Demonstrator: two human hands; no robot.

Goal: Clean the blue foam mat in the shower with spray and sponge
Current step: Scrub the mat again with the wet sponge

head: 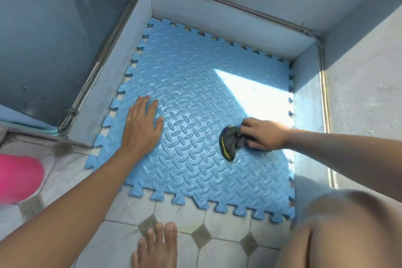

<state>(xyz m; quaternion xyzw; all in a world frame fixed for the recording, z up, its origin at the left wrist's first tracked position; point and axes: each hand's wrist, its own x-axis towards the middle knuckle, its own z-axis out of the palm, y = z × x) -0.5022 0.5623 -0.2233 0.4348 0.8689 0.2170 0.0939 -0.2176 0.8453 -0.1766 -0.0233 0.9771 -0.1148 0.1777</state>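
Note:
The blue foam mat (191,98) with a diamond-plate pattern and jigsaw edges lies flat in the shower tray and reaches onto the tiled floor. Its surface looks wet and glossy. My left hand (141,124) presses flat on the mat's left part, fingers straight and spread. My right hand (263,134) grips a dark sponge (229,144) with a yellow stripe, bunched in its fingers and pressed onto the mat right of centre. No spray bottle is in view.
Grey shower walls (217,22) with metal rails enclose the mat on the left, back and right. A pink object (18,178) sits on the tiled floor (217,239) at the left edge. My bare foot (156,246) and knee (348,228) are at the bottom.

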